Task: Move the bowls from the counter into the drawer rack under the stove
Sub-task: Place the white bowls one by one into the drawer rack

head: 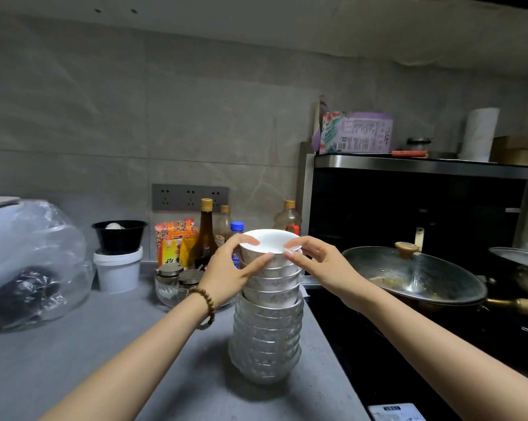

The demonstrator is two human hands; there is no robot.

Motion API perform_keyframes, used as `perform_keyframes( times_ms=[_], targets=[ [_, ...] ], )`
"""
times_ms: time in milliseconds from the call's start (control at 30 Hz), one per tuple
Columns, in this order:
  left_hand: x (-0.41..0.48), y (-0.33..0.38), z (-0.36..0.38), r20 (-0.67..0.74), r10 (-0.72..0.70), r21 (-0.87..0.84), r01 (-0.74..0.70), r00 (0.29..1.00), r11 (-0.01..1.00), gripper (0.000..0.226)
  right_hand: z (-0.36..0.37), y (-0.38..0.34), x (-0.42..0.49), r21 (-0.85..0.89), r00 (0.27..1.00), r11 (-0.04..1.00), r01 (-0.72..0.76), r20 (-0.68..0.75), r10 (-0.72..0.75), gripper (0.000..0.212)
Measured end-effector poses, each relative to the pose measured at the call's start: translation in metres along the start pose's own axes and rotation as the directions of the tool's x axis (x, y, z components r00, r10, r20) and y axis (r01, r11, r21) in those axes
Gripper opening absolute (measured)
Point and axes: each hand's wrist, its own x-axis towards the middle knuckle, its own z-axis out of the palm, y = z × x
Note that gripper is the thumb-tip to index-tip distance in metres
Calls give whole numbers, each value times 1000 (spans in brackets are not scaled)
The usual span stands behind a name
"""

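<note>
A tall stack of several white speckled bowls (267, 329) stands on the grey counter (89, 344), near its right edge beside the stove. The top bowl (270, 241) sits slightly tilted on the stack. My left hand (232, 268) pinches its left rim with thumb inside and fingers outside. On the other side my right hand (314, 259) grips the right rim the same way. A bead bracelet is on my left wrist. The drawer rack under the stove is out of view.
A lidded wok (414, 278) and a second pan (521, 268) sit on the black stove at right. Sauce bottles (206, 232), seasoning packets, glass jars (177, 278), a white bucket with a black bowl (118, 262) and a plastic-bagged item (31, 262) line the wall behind.
</note>
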Motion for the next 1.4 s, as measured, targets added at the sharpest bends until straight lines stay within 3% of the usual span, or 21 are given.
perform_keyframes(
  times_ms=[200, 300, 467, 567, 667, 767, 867, 1000, 1133, 1200, 1300, 1400],
  targets=[
    [7, 19, 0, -55, 66, -58, -70, 996, 996, 48, -7, -16, 1, -15, 996, 997, 74, -42, -75, 29],
    [10, 37, 5, -95, 133, -81, -141, 987, 987, 48, -19, -34, -5, -2, 990, 992, 130, -58, -130, 25],
    [-1, 79, 39, -110, 208, -259, -230, 972, 938, 45, -54, -64, -35, -87, 983, 988, 126, -125, -136, 29],
    [-15, 104, 76, -72, 173, -351, -187, 982, 917, 49, -87, -74, -69, -147, 979, 983, 106, -161, -129, 27],
    [-33, 122, 119, 124, 56, -462, 8, 991, 887, 46, -123, -74, -113, -125, 989, 990, 63, -127, -79, 32],
    [-56, 130, 167, 391, -32, -444, 219, 920, 869, 53, -159, -65, -163, -192, 993, 981, -16, -116, -6, 25],
    [-83, 132, 218, 539, -56, -402, 315, 841, 860, 66, -193, -49, -214, -227, 987, 964, -135, -118, 111, 17],
    [-120, 127, 291, 681, -74, -373, 432, 729, 821, 37, -227, -14, -280, -163, 943, 936, -312, -178, 283, 14],
    [-156, 107, 355, 776, -114, -297, 518, 621, 802, 27, -248, 31, -334, -114, 872, 886, -450, -269, 409, 22],
    [-171, 89, 383, 799, -158, -254, 564, 580, 785, 37, -254, 56, -355, -80, 824, 851, -518, -314, 472, 30],
    [-188, 62, 417, 851, -236, -127, 620, 468, 774, 76, -258, 95, -378, 10, 749, 803, -596, -354, 560, 29],
    [-203, 35, 440, 878, -272, -41, 630, 394, 776, 78, -255, 134, -390, 131, 657, 734, -666, -363, 661, 31]
  ],
)
